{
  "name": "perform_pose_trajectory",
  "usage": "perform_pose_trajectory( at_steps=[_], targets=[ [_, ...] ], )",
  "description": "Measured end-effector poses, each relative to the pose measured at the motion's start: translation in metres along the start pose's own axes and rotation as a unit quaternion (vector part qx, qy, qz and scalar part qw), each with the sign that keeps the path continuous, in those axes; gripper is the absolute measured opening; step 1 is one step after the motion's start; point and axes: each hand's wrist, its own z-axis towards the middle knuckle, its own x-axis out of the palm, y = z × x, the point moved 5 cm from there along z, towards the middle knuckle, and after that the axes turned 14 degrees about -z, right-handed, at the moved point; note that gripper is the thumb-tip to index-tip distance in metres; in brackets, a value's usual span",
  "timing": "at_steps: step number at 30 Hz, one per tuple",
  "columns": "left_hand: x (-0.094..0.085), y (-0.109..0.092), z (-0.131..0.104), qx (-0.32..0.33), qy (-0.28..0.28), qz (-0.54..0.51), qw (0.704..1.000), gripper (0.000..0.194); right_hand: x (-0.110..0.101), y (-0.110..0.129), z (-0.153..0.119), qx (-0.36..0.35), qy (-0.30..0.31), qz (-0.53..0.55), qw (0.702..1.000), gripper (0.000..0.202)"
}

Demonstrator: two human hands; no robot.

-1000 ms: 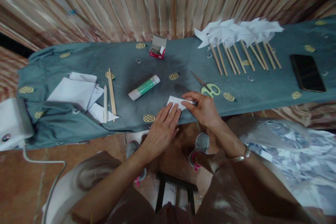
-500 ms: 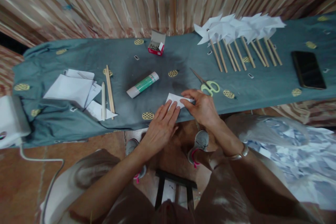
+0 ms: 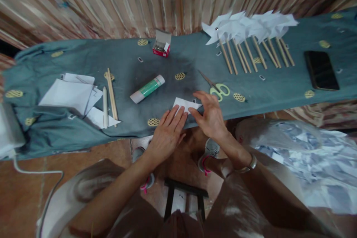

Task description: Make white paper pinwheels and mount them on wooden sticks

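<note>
Left fingers [image 3: 177,116], slightly spread, rest on one white paper [image 3: 182,102]; right fingers [image 3: 206,98] part beside it. One pair of scissors [image 3: 214,86] lies beyond.

Blue-green patterned cloth [image 3: 125,54], loose papers [image 3: 68,95], wooden sticks [image 3: 112,98], green-banded tube [image 3: 148,89], open red box [image 3: 161,51], folded paper [image 3: 182,102], scissors [image 3: 216,88], pinwheels [image 3: 245,26], phone [image 3: 321,70]

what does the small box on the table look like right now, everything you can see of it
The small box looks like thin card, red on the outside with pale marks on its front. Its lid is flipped up at the back, showing a grey-brown inner face. Inside lie many small metallic pieces, too small to identify, with a white flap at the right. It sits upright near the cloth's far edge, beyond the green-and-white tube; neither hand touches it.
</note>
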Motion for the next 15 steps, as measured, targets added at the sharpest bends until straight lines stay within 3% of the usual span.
perform_pose_trajectory(
  at_steps=[10,15],
  targets=[
    [-0.012,0.009,-0.022,-0.017,0.011,0.03,0.999,0.053,-0.012,-0.013,-0.004,-0.017,-0.018,0.011,1.0,0.028],
    [-0.014,0.018,-0.037,-0.004,-0.011,0.053,0.999,0.054,-0.013,-0.016,-0.004,0.0,-0.008,0.016,1.0,0.027]
  ],
)
